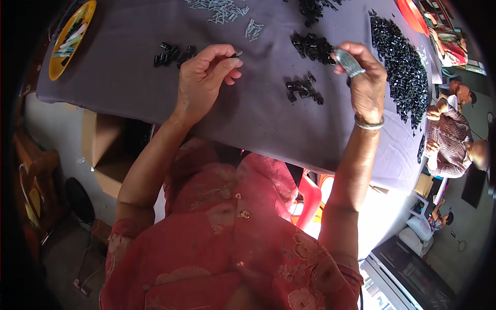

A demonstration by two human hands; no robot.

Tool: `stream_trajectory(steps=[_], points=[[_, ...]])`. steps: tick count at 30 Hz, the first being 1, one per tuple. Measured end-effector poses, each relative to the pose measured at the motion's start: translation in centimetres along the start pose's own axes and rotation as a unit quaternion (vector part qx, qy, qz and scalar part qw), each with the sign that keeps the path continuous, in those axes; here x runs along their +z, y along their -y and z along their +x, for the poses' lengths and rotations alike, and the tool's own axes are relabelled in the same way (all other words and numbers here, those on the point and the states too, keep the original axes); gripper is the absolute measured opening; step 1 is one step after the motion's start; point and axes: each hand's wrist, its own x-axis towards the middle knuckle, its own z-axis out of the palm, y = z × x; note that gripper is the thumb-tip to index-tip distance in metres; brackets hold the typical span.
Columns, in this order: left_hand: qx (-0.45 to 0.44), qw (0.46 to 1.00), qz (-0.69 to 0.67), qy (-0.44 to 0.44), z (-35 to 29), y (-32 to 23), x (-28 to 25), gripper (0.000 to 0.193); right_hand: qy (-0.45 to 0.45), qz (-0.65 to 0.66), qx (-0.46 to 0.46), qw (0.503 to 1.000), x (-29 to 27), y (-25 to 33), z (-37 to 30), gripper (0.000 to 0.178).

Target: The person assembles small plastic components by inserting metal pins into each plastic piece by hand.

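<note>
Thumb and fingers of my left hand (201, 80) pinch a small dark piece with a pale metal-looking tip (237, 54) above the table. Beside that hand, partly covered by it, lies a loose group of black parts (166, 56). My right hand (371, 85) is raised with its fingers curled in, next to a heap of small black plastic parts (312, 47). A grey knitted cover (350, 63) wraps one of its digits; whatever the fingertips hold is hidden. Nearer to me, between the hands, sits a smaller cluster of black parts (304, 91).
A grey cloth covers the table (248, 108). Thin silvery screw-like pieces (222, 11) lie at the back, with a smaller bunch (253, 30) closer. Black parts spread widely (400, 72) on the right. A yellow tray (55, 67) stands far left; other people (454, 139) sit beyond the right edge.
</note>
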Motion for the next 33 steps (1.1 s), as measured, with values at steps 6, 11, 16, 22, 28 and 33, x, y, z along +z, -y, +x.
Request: stream_trajectory(steps=[6, 11, 16, 22, 28, 33], points=[[-0.002, 1.0, -0.01, 0.006, 0.0, 0.0, 0.0, 0.01, 0.139, -0.107, 0.122, 0.977, -3.9, -2.3, -3.0, 0.013], [-0.006, 1.0, -0.008, 0.009, 0.0, 0.1, 0.0, 0.01, 0.149, -0.08, 0.13, 0.977, -3.4, -3.0, -4.9, 0.017], [-0.007, 1.0, -0.006, 0.011, 0.0, 0.0, 0.0, 0.01, 0.131, -0.158, 0.069, 0.976, -1.8, -2.8, -5.3, 0.018], [-0.009, 1.0, 0.001, 0.011, -0.2, 0.0, 0.0, 0.011, 0.123, -0.223, 0.055, 0.965, -1.0, -2.1, -5.6, 0.015], [0.023, 0.999, -0.004, 0.024, -0.3, 0.4, 0.2, 0.01, 0.085, -0.304, 0.009, 0.949, 0.4, -1.2, -5.8, 0.016], [0.034, 0.998, -0.017, 0.04, -0.3, 0.2, 0.2, 0.006, 0.049, -0.02, -0.004, 0.999, 3.8, -0.4, -3.7, 0.014]])
